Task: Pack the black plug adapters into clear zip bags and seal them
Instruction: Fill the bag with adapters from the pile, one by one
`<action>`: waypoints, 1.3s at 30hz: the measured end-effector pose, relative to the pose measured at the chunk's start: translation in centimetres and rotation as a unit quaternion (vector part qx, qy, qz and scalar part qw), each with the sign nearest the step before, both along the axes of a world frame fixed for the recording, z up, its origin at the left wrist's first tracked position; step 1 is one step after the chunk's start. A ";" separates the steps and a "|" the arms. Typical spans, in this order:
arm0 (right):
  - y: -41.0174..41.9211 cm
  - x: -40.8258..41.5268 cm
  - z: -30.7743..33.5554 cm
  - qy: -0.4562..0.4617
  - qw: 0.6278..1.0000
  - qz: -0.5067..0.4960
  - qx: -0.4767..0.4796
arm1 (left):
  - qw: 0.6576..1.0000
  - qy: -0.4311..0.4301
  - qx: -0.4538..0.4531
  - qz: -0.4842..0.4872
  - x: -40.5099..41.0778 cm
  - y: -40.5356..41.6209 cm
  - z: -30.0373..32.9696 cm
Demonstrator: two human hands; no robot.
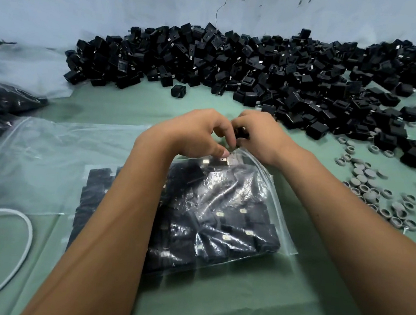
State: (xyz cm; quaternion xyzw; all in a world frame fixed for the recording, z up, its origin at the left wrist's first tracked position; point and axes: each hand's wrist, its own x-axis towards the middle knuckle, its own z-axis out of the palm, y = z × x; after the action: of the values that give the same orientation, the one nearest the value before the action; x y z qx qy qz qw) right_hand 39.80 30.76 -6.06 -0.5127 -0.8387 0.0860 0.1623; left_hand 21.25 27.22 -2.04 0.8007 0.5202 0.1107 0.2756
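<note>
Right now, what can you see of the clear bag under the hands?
The clear bag is thin, glossy, crinkled plastic, lying flat on the green table, packed with rows of black adapters showing metal prongs. Its zip edge runs along the right side; the mouth at the far end looks open. The left hand pinches that mouth; the right hand holds an adapter there.

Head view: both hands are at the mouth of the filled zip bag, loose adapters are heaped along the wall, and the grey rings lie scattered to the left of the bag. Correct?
One thing is off: the head view shows the grey rings to the right of the zip bag, not the left. The left hand and right hand are at its mouth, and the loose adapters are heaped along the wall.
</note>
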 end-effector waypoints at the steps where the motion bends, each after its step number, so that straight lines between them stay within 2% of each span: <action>1: 0.0 -0.3 0.1 0.013 1.000 0.013 0.001 | 1.000 -0.001 0.000 -0.002 0.0 0.0 0.0; 5: -0.5 -0.2 -0.1 0.112 0.993 0.035 -0.011 | 1.000 -0.014 -0.003 -0.016 -0.2 0.0 0.2; 10: -1.9 1.4 -0.9 0.211 0.972 -0.105 0.003 | 0.998 -0.047 -0.005 -0.052 0.6 -0.4 0.5; 13: -3.9 2.7 -1.0 0.273 0.952 -0.138 -0.013 | 0.995 -0.048 -0.008 -0.091 1.8 -0.9 0.6; 15: -5.2 3.7 -1.2 0.288 0.948 -0.129 -0.041 | 0.993 -0.050 -0.007 -0.109 2.4 -1.1 0.6; 18: -7.0 5.2 -1.1 0.355 0.923 -0.098 -0.112 | 0.993 -0.056 -0.014 -0.104 2.5 -1.2 0.5; 21: -7.6 6.4 -0.4 0.322 0.932 -0.010 -0.166 | 0.992 -0.076 -0.021 -0.098 2.4 -1.2 0.4; 24: -7.9 6.2 0.1 0.358 0.907 0.048 -0.216 | 0.991 -0.094 0.009 -0.096 2.0 -1.0 0.5; 29: -8.1 5.4 0.3 0.376 0.888 0.099 -0.244 | 0.987 -0.123 0.030 -0.100 1.5 -1.1 0.8; 32: -8.2 5.9 0.5 0.416 0.856 0.113 -0.284 | 0.985 -0.132 0.038 -0.102 1.5 -1.1 0.8; 39: -8.7 5.1 0.8 0.464 0.817 0.112 -0.323 | 0.986 -0.128 0.037 -0.096 1.5 -1.0 0.9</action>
State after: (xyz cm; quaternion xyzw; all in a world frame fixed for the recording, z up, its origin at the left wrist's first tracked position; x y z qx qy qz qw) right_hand 44.93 22.07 -5.30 -0.3379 -0.6397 0.5973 0.3461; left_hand 22.73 26.18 -1.12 0.8359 0.3970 0.2046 0.3190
